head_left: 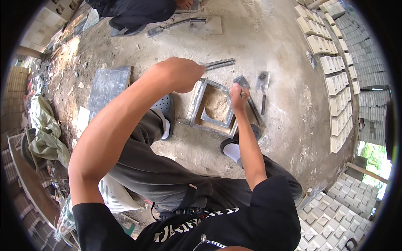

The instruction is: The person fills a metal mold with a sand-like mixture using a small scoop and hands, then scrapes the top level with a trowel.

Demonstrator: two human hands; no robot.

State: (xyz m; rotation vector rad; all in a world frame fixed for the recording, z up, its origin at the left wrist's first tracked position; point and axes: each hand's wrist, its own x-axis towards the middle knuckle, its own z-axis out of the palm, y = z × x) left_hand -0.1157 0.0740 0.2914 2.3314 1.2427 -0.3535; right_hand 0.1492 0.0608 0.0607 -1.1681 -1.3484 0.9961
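Between my feet lies a square metal mould with pale, sandy powder heaped inside it. An angled metal piece sits within the frame at its near side. My left hand is closed in a fist above the far left corner of the mould; what it holds, if anything, is hidden. Just past it are grey metal bars. My right hand grips a small trowel at the mould's right side, its flat grey blade showing beyond the fingers.
A second trowel lies on the floor to the right. At the left is a dark flat board. Rows of cream blocks line the right side. Another person crouches at the far left near a metal tool.
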